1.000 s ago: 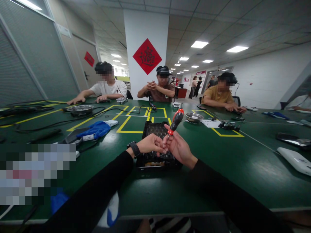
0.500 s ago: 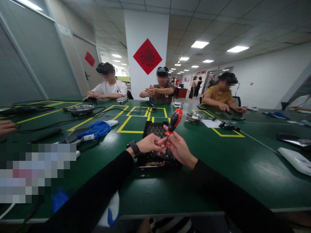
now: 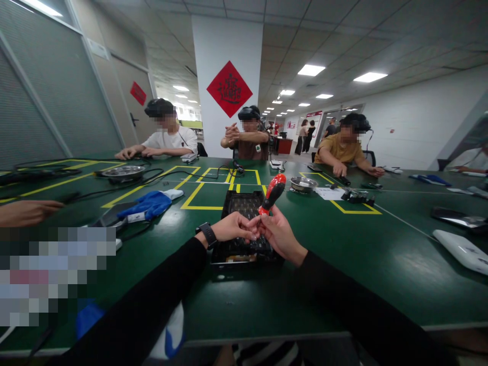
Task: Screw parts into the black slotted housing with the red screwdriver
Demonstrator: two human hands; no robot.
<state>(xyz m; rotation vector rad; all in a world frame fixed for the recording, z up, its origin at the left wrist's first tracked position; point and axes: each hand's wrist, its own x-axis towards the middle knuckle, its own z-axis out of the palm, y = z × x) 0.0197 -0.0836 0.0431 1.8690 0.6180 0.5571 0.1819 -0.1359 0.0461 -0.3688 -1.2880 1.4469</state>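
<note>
In the head view, my right hand (image 3: 282, 235) is closed around the lower part of a screwdriver (image 3: 275, 193) with a red and black handle. The handle points up and leans to the right; its shaft and tip are hidden among my fingers. My left hand (image 3: 233, 226), with a dark watch on the wrist, meets the right one there with its fingers pinched together. Whatever those fingertips hold is too small to tell. Beneath both hands lies an open black plastic case (image 3: 248, 199) with a patterned inside and a brownish strip (image 3: 241, 258) near its front edge.
Blue-and-white gloves (image 3: 150, 204) lie to the left among black cables. Metal bowls (image 3: 303, 184) stand farther back, and small black parts (image 3: 358, 197) sit right of them. A white device (image 3: 459, 251) lies at right. Another person's hand (image 3: 30, 212) reaches in from the left.
The screwdriver handle has tipped slightly lower and to the right, while my hands stay together over the case. At the left, the other person's hand has come farther into view.
</note>
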